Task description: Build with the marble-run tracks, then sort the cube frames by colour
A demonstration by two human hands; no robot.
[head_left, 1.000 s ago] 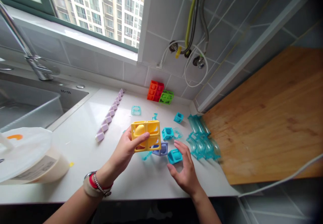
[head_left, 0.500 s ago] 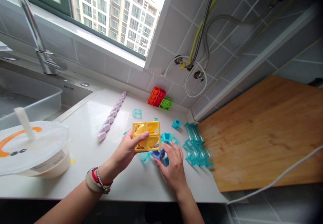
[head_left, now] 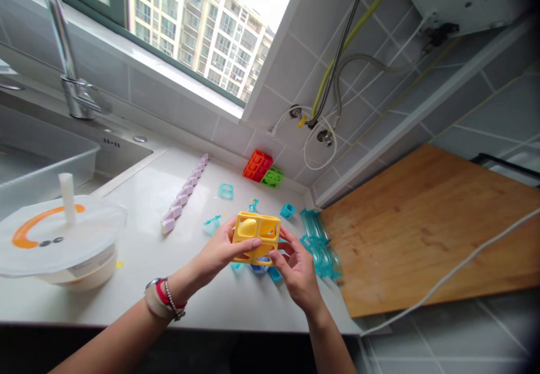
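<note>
A yellow openwork block of joined cube frames (head_left: 258, 223) is held up above the counter between both hands. My left hand (head_left: 219, 250) grips it from the left, thumb across its front. From the right, my right hand (head_left: 297, 267) pinches its lower right corner with thumb and fingers. Partly hidden below the block lie a blue cube piece (head_left: 260, 268) and some teal pieces. A teal cube (head_left: 287, 211) sits behind my right hand, and clear teal curved tracks (head_left: 316, 244) lie to its right.
Red (head_left: 257, 165) and green (head_left: 273, 178) cube blocks stand by the wall. A lilac segmented strip (head_left: 184, 195) lies left of the hands. The lidded tub (head_left: 93, 239) is at left, near the sink (head_left: 122, 163). A wooden board (head_left: 422, 239) and a white cable lie right.
My right hand has left the blue and teal pieces on the counter and come up to the yellow block. The block has shifted slightly right and down in view.
</note>
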